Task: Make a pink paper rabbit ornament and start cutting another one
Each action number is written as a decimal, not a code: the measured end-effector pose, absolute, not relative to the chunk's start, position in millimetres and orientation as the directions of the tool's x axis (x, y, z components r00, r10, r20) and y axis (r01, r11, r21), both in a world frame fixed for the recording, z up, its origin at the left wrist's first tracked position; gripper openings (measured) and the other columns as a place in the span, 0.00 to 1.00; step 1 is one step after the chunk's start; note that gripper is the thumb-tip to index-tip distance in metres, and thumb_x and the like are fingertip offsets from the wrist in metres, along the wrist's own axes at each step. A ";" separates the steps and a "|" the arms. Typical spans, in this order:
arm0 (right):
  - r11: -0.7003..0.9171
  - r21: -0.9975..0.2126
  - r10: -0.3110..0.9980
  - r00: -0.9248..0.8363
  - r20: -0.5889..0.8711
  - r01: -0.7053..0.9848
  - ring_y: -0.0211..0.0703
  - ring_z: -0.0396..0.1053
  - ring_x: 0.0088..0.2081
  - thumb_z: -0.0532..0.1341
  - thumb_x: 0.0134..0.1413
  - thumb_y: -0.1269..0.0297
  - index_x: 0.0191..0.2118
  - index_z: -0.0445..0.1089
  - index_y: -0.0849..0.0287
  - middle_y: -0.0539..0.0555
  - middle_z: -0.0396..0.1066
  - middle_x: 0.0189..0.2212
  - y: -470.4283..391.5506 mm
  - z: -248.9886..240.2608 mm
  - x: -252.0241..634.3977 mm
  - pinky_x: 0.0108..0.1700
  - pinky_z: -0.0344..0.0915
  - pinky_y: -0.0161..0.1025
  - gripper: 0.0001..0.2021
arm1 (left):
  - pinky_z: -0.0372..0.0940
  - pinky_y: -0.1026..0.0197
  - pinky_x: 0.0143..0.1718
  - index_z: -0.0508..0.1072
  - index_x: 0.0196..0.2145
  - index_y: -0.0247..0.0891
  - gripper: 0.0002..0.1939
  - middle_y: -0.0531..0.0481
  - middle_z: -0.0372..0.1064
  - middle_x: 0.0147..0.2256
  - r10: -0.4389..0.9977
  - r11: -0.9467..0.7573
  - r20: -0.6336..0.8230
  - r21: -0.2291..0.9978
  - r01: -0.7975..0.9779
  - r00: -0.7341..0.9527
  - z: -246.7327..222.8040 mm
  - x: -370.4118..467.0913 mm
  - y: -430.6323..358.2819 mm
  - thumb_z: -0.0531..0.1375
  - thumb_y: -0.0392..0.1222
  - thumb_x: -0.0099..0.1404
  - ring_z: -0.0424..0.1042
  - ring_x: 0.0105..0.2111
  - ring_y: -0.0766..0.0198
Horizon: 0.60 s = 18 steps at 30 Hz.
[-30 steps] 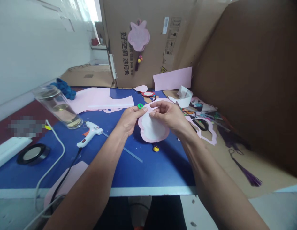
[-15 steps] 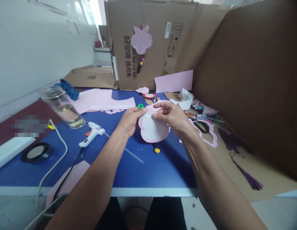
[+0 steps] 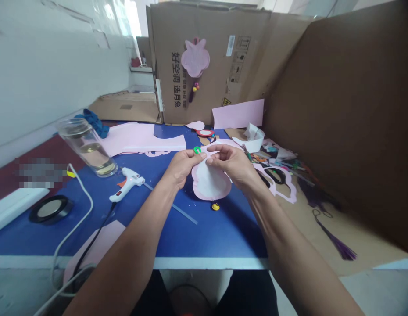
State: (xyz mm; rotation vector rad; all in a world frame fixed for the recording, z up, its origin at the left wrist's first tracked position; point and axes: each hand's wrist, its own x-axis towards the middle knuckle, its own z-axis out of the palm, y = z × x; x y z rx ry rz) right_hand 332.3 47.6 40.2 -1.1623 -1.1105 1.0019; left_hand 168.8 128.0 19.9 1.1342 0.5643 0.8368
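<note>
Pink-edged white cutout (image 3: 211, 184), long axis fore-and-aft, yellow bell (image 3: 216, 206) nearest

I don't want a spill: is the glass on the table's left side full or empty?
Partly full: the glass shows pale yellowish liquid in its lower part and none above.

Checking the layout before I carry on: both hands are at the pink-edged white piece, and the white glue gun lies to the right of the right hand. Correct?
Not quite: the head view shows the white glue gun to the left of the left hand. Both hands are indeed at the pink-edged white piece.
</note>
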 end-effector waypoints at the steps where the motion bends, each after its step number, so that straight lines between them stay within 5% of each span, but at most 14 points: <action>1: 0.136 -0.990 0.976 0.176 0.129 -0.029 0.41 0.73 0.29 0.82 0.37 0.57 0.46 0.77 0.56 0.48 0.78 0.29 47.6 39.5 332.5 0.35 0.70 0.40 0.28 | 0.68 0.60 0.32 0.82 0.28 0.34 0.21 0.47 0.79 0.27 0.810 0.185 0.020 0.940 -0.287 0.587 19.2 169.1 128.1 0.81 0.51 0.46 0.74 0.27 0.63; 18: 0.185 -0.982 0.953 0.236 0.191 0.047 0.43 0.73 0.33 0.78 0.48 0.49 0.48 0.76 0.55 0.51 0.79 0.33 49.1 38.2 346.0 0.36 0.69 0.40 0.24 | 0.66 0.60 0.32 0.80 0.27 0.34 0.21 0.47 0.77 0.27 0.846 0.139 0.026 0.954 -0.266 0.533 10.9 170.6 133.3 0.81 0.52 0.45 0.72 0.27 0.63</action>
